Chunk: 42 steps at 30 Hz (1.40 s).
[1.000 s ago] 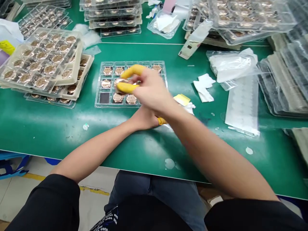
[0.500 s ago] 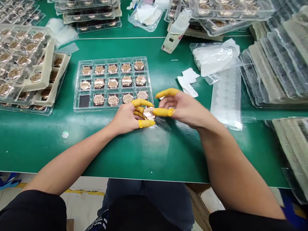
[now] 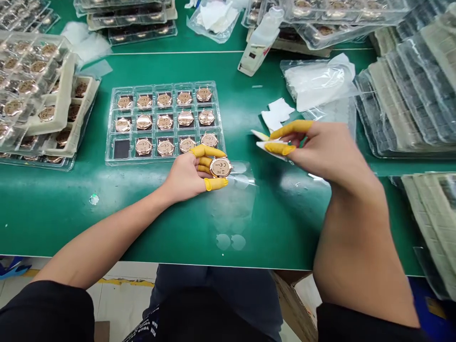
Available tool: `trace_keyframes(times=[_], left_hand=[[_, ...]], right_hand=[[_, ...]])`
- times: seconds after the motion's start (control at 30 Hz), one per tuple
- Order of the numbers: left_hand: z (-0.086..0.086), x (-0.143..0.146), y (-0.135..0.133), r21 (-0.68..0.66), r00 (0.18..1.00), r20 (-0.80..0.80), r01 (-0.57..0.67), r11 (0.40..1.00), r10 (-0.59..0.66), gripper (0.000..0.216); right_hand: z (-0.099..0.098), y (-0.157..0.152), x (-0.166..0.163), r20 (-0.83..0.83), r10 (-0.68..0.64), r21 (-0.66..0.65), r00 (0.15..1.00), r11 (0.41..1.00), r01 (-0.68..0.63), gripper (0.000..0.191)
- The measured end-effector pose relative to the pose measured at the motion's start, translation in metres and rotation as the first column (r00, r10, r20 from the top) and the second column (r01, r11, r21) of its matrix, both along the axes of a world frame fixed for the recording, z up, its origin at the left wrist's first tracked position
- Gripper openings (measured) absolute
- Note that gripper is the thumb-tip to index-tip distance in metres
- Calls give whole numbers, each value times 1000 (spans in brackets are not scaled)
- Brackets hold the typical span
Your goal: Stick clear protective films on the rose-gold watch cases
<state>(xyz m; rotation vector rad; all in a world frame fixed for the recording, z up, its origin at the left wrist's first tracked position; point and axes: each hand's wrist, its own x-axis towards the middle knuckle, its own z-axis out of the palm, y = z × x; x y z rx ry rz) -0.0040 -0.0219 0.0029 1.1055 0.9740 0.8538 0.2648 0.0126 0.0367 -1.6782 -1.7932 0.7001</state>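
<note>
My left hand (image 3: 185,175), its fingertips in yellow finger cots, is shut on a round rose-gold watch case (image 3: 221,167) at the rim, face up. Just beyond it lies a clear plastic blister tray (image 3: 111,137) holding several rows of matching watch cases. Its lower-left pocket shows a dark square (image 3: 121,148) and no case. My right hand (image 3: 317,147) pinches a folded white wipe (image 3: 270,142) with a yellow edge between cotted thumb and finger. A clear film sheet (image 3: 237,199) with round cut-outs lies beneath and beside the watch.
Stacked trays of watch cases (image 3: 39,109) fill the left side of the green mat (image 3: 278,237), with more stacks (image 3: 131,21) at the back. A plastic bag (image 3: 315,80), white wipes (image 3: 280,114) and a white bottle (image 3: 258,42) stand ahead right. Dark tray stacks (image 3: 402,95) line the right.
My right hand has let go of the watch and moved right, now pinching the wipe. My left hand stays in place, holding the watch alone, with the film now spread below it.
</note>
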Motion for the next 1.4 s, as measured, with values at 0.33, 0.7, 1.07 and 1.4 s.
trace_keyframes(times=[0.33,0.7,1.07,1.4], left_hand=[[-6,2,-1,-1,1000,1,-11,1000,11,56],[-8,3,-2,8,999,-5,-49,999,49,60],[-8,3,-2,21,1000,-8,-16,1000,16,57],[-7,4,-3,2,998,18,-58,998,58,59]], right_hand=[[-19,-25,-66,-21,445,456,895,801,-387,3],[-25,-18,-59,-10,514,450,858,768,-456,2],[-30,-17,-65,-80,489,480,869,783,-397,11],[-27,-20,-63,-100,477,423,873,815,-396,16]])
